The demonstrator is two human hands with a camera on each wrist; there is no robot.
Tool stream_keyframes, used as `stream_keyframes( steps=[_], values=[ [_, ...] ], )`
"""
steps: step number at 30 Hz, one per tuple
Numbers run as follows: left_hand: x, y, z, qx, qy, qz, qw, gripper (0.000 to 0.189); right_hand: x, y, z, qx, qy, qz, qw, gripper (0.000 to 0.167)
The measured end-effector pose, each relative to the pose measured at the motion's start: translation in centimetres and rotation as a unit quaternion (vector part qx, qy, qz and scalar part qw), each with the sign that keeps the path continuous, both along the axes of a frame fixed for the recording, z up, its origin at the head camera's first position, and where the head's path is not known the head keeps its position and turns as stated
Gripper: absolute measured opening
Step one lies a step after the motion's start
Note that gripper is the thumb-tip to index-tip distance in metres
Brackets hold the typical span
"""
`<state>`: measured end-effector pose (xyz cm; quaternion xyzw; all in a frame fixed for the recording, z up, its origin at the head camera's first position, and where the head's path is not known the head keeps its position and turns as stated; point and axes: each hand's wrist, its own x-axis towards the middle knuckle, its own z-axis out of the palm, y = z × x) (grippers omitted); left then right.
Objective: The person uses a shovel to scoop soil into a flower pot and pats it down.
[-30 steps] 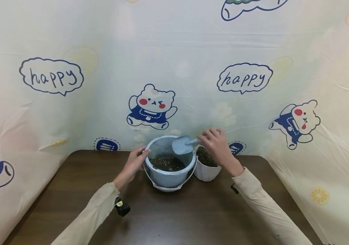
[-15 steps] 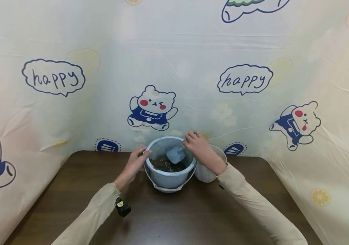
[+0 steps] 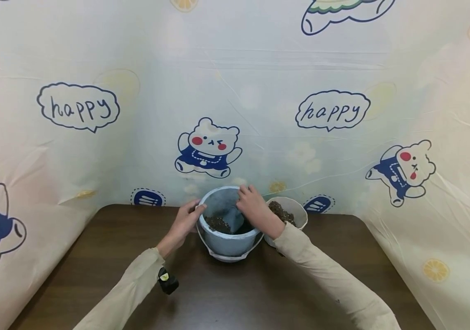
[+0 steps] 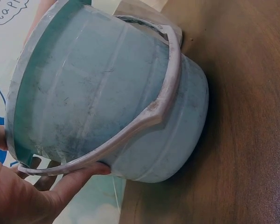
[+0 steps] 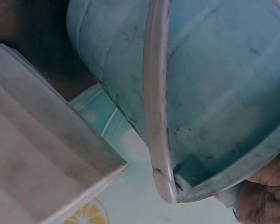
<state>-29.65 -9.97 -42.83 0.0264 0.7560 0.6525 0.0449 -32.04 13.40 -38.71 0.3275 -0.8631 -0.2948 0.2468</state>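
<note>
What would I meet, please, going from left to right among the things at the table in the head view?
Left grip → blue bucket → white pot.

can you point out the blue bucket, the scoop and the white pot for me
blue bucket [image 4: 105, 95], left wrist view, on its outer side wall
scoop [image 3: 235, 220], head view, on its blade inside the bucket
white pot [image 5: 46, 140], right wrist view, on its outer side wall

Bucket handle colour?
Pale greyish white, slightly pinkish handle; shows best in the left wrist view.
</note>
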Motion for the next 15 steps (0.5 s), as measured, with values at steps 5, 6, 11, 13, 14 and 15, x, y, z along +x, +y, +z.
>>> stream_keyframes(
  steps=[5,6,11,13,14,15],
  values=[
    [0.08,0.11,-0.05,-0.001,0.007,0.003,1.0,0.047,-0.01,0.26,0.06,0.004,-0.019,-0.013,0.9997,0.027],
    [0.07,0.11,-0.08,-0.002,0.008,0.001,1.0,0.047,-0.04,0.32,0.08,0.002,-0.022,-0.013,0.9997,0.028],
    [-0.03,0.06,-0.19,0.001,0.008,-0.002,1.0,0.046,-0.12,0.62,0.11,-0.031,-0.032,0.014,0.9989,0.032],
    [-0.02,0.05,-0.19,0.002,0.007,0.0,1.0,0.045,-0.16,0.71,0.11,-0.052,-0.034,0.036,0.9974,0.034],
    [0.0,0.07,-0.19,0.003,0.007,0.0,1.0,0.045,-0.2,0.76,0.09,-0.06,-0.035,0.044,0.9966,0.035],
    [0.04,0.07,-0.2,0.003,0.006,-0.001,1.0,0.045,-0.24,0.83,0.04,-0.067,-0.037,0.052,0.9957,0.035]
  ],
)
